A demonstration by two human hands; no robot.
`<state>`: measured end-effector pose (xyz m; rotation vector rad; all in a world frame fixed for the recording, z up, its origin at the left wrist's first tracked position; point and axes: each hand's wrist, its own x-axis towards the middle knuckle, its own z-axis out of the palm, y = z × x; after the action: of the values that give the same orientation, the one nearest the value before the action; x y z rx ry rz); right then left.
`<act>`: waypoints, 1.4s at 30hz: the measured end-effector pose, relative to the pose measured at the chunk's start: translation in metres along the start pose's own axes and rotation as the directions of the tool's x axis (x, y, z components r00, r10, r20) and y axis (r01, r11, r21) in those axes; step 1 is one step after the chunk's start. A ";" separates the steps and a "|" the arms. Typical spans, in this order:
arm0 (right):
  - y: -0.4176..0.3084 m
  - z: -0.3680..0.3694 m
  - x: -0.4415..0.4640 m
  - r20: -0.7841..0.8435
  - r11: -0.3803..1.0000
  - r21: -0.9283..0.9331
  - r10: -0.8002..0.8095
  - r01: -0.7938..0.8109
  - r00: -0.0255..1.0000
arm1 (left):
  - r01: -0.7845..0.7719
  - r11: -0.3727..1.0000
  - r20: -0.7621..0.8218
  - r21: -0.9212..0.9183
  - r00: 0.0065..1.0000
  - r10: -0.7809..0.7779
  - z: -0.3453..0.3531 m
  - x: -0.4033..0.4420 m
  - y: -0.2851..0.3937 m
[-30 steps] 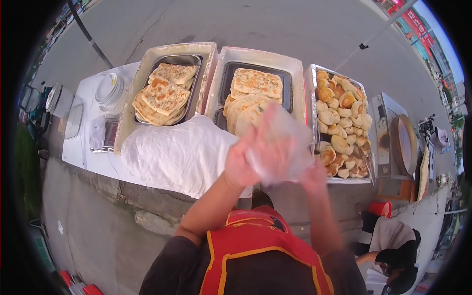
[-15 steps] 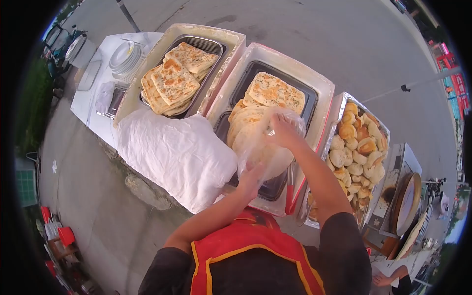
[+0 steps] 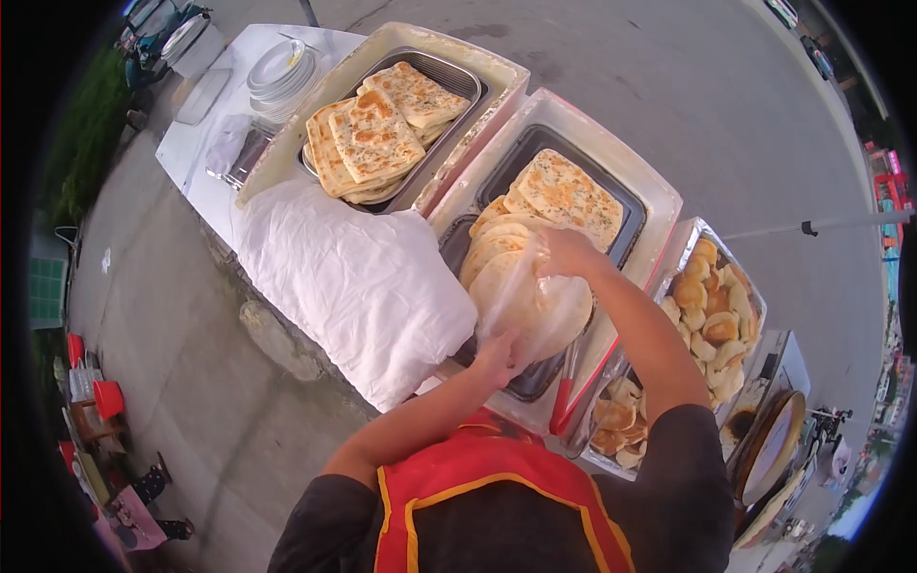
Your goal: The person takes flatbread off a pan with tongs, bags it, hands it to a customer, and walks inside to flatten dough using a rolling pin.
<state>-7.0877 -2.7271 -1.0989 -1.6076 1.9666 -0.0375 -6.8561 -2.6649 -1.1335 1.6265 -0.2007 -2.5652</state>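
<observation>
A clear plastic bag point(image 3: 511, 304) hangs between my hands over the right foam box point(image 3: 651, 196). My left hand point(image 3: 499, 358) is closed on the bag's near edge. At its far side, my right hand point(image 3: 567, 254) grips the bag with bent fingers. Round pale flatbreads point(image 3: 499, 239) lie beneath and behind the plastic; I cannot tell whether one is inside it. Square browned flatbreads point(image 3: 571, 196) are stacked beyond them in the dark tray point(image 3: 626, 224). Tongs with red handles point(image 3: 563, 403) rest at the box's near right corner.
Left of me, another foam box point(image 3: 511, 72) holds stacked square flatbreads point(image 3: 377, 138), with a white cloth point(image 3: 353, 286) bulging in front. A foil-lined tray of buns point(image 3: 712, 306) stands right. Plates point(image 3: 279, 72) sit far left.
My right hand has come down and nearer with the bag, while my left hand has shifted slightly right. The whole view has turned a little.
</observation>
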 end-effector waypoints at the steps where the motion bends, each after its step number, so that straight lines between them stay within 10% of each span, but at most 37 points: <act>1: -0.003 -0.002 -0.006 0.004 1.000 0.000 0.005 -0.005 1.000 | 0.041 0.999 0.025 -0.003 0.999 -0.041 -0.006 0.007 -0.006; 5: -0.012 -0.008 -0.013 0.173 0.991 0.027 0.128 -0.134 0.977 | 0.188 0.982 0.134 -0.036 0.974 -0.181 -0.013 0.021 -0.013; 11: -0.104 -0.063 -0.106 -0.116 0.991 -0.132 -0.008 -0.008 0.993 | 0.297 0.952 0.408 -0.076 0.880 -0.242 -0.003 -0.034 0.012; 14: -0.174 -0.082 -0.181 -0.346 0.967 -0.251 -0.135 0.047 0.929 | -0.052 0.987 0.859 -0.154 0.486 0.160 0.017 -0.050 0.026; 22: -0.243 0.003 -0.253 -0.744 0.960 -0.252 -0.113 -0.120 0.659 | 0.033 0.914 0.881 -0.404 0.285 0.379 0.038 -0.061 0.056; 27: -0.239 0.021 -0.243 -0.785 0.926 0.355 0.223 0.125 0.578 | -0.032 0.883 0.861 -0.468 0.209 0.464 0.024 -0.053 0.081; 29: -0.237 0.027 -0.237 -0.599 0.397 0.800 0.512 0.449 0.616 | -0.062 0.876 0.854 -0.479 0.197 0.481 0.016 -0.050 0.090; 30: -0.227 0.024 -0.233 -0.376 -0.154 0.819 0.585 0.553 0.719 | -0.073 0.872 0.851 -0.485 0.190 0.489 0.011 -0.050 0.094; 31: -0.214 0.024 -0.230 -0.162 -0.652 0.565 0.514 0.506 0.842 | -0.092 0.866 0.846 -0.491 0.189 0.499 0.007 -0.050 0.097; 32: -0.194 0.033 -0.224 -0.155 -0.822 0.376 0.400 0.428 0.903 | -0.115 0.862 0.841 -0.493 0.189 0.506 0.002 -0.050 0.101; 35: -0.193 0.021 -0.247 -0.344 -0.597 0.654 0.313 0.465 0.885 | -0.288 0.818 0.784 -0.498 0.252 0.567 -0.018 -0.049 0.125; 37: -0.204 -0.012 -0.249 -0.323 -0.318 0.745 0.598 0.587 0.734 | -0.397 0.815 0.745 -0.423 0.361 0.562 -0.045 -0.049 0.146; 39: -0.197 -0.039 -0.241 -0.334 -0.190 0.787 0.668 0.587 0.665 | -0.630 0.701 0.713 -0.333 0.319 0.625 -0.061 -0.078 0.160; 40: -0.196 -0.051 -0.232 -0.331 -0.220 0.777 0.655 0.590 0.679 | -0.489 0.801 0.802 -0.346 0.289 0.523 -0.065 -0.098 0.169; 42: -0.197 -0.069 -0.218 -0.325 -0.278 0.757 0.625 0.591 0.710 | -0.808 0.561 0.842 -0.177 0.171 0.511 -0.059 -0.149 0.177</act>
<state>-6.9243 -2.6062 -0.8759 -0.0667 1.1880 -2.1398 -6.7370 -2.8202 -0.9966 -0.0451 -1.1745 -2.2618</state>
